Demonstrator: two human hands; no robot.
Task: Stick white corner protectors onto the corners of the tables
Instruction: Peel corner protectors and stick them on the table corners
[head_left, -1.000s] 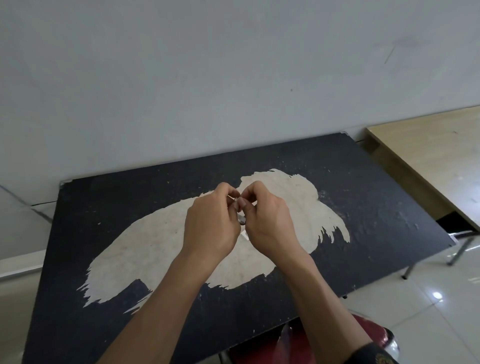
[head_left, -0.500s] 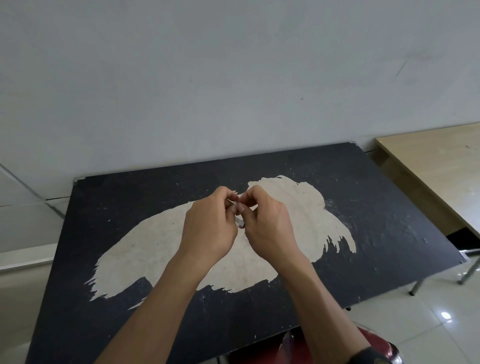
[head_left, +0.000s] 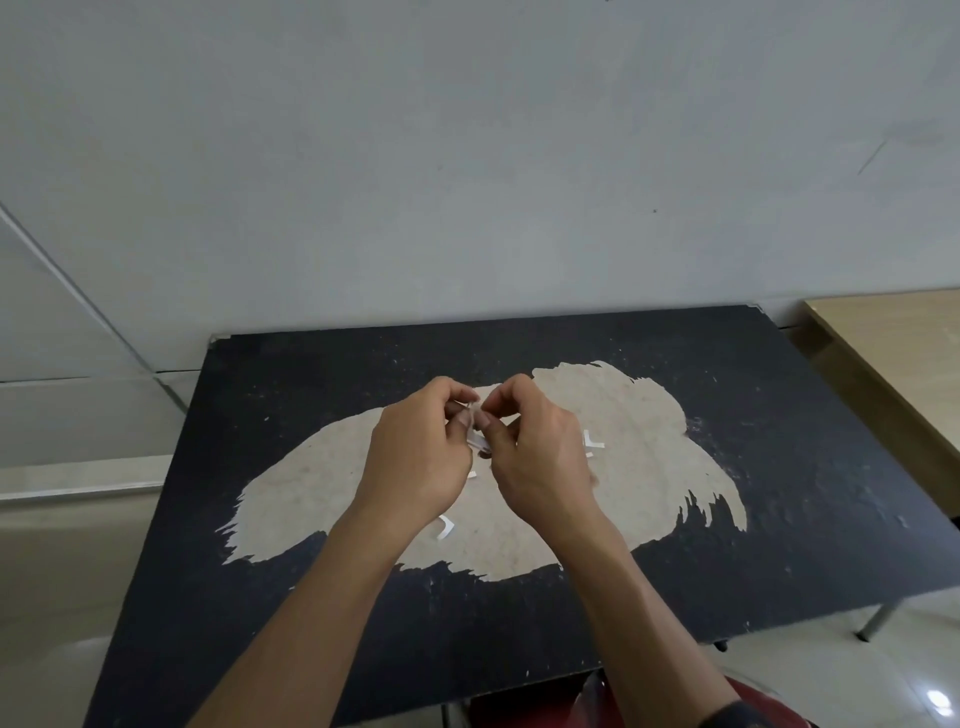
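The view has tipped upward since half a second ago, and the worn black table (head_left: 779, 415) now sits lower in the picture with more of the pale grey wall (head_left: 467, 182) above it. The hands have barely budged, still knuckle to knuckle over the middle of the top.

Left hand (head_left: 415, 462): fingers curled, thumb and fingertips in a narrow grip on a small white corner protector piece (head_left: 477, 442). Right hand (head_left: 543, 462): curled the same way and pinching the same piece from the other side, so it is held between the two hands, up off the table. What the fingertips are doing to it is too small to tell.

Below them is the big beige patch (head_left: 311, 499) where the black coating has worn away. On that patch lies a curved white strip (head_left: 445, 530) just below the left wrist. An angled white strip (head_left: 593, 441) shows just beside the right hand.

At the far left corner of the black top there is a pale fleck, too small to tell what it is. A light wooden table (head_left: 898, 353) stands to the right, apart from the black one. A red seat (head_left: 748, 693) peeks in at the bottom edge, under the right forearm.
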